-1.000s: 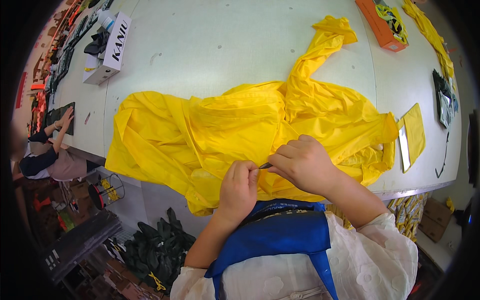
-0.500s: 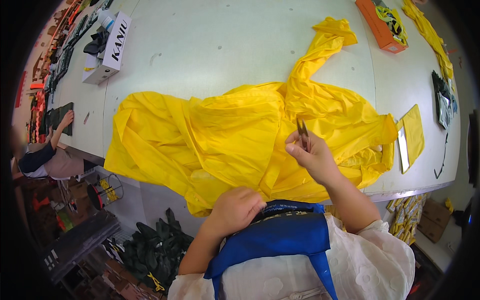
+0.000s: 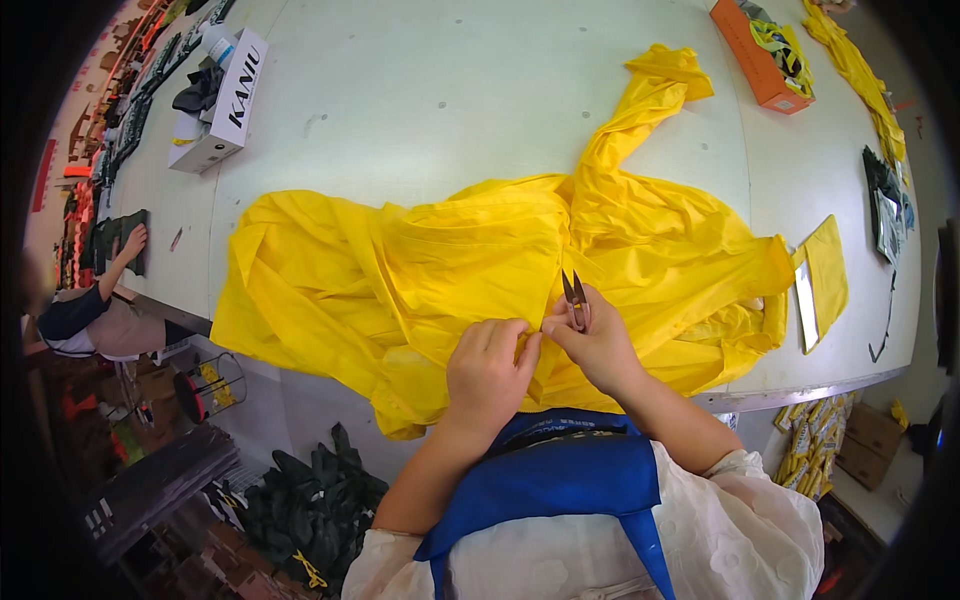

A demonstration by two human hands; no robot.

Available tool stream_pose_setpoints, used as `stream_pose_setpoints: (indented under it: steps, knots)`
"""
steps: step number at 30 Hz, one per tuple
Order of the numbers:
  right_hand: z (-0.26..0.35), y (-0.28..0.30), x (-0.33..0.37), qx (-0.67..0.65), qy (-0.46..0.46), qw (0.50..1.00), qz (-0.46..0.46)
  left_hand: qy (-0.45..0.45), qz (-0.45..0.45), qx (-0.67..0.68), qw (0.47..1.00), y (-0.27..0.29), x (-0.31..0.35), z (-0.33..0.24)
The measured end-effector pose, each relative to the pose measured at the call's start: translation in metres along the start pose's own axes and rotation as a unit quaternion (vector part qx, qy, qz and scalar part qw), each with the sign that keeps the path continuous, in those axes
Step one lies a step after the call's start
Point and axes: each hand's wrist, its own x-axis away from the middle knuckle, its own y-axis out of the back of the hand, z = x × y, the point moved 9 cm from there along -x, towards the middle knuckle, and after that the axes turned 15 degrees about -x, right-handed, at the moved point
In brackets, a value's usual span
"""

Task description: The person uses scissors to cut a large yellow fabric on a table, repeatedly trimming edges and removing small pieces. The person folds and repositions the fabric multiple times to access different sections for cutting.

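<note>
A large yellow garment (image 3: 480,260) lies spread over the white table (image 3: 420,110), one sleeve stretching toward the far right. My right hand (image 3: 598,352) grips small thread snips (image 3: 575,297), blades pointing away from me over the cloth. My left hand (image 3: 487,372) pinches the yellow fabric at the near edge, fingertips touching those of the right hand.
A white carton (image 3: 222,103) stands at the far left, an orange box (image 3: 757,55) at the far right. A small yellow piece (image 3: 828,275) and a dark packet (image 3: 885,195) lie on the right. Another person (image 3: 90,305) works at left. Dark bundles (image 3: 310,500) sit below on the floor.
My left hand rose from below the table edge back onto the fabric beside the right hand. The right hand with the snips shifted slightly nearer to me.
</note>
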Motion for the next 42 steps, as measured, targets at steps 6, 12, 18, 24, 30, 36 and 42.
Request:
stream_pose_setpoints:
  steps: [6, 12, 18, 24, 30, 36, 42]
  knots:
    - [0.002, -0.004, 0.004, -0.012, -0.015, 1.0, 0.005, -0.013, -0.033, -0.021, 0.999, 0.003, 0.002, -0.004]
    - [0.0, -0.006, -0.001, 0.006, 0.013, 1.0, 0.015, 0.038, 0.002, 0.085, 0.996, 0.0, -0.001, 0.011]
    - [-0.004, -0.004, -0.003, -0.069, -0.023, 0.997, 0.018, 0.226, 0.115, 0.327, 0.911, -0.028, 0.02, 0.049]
    - [0.004, -0.007, 0.005, -0.009, 0.006, 1.0, 0.016, 0.066, 0.04, 0.125, 0.989, 0.003, 0.004, 0.014]
    - [0.023, -0.018, 0.02, 0.125, 0.123, 0.984, 0.024, 0.009, -0.021, 0.002, 1.0, 0.012, 0.0, 0.003]
    - [0.005, -0.012, 0.001, 0.043, 0.038, 0.998, 0.019, 0.088, 0.036, 0.106, 0.99, 0.001, 0.0, 0.017]
    - [-0.006, -0.008, -0.009, -0.014, 0.011, 0.999, 0.027, 0.272, 0.16, 0.419, 0.851, -0.03, 0.022, 0.046]
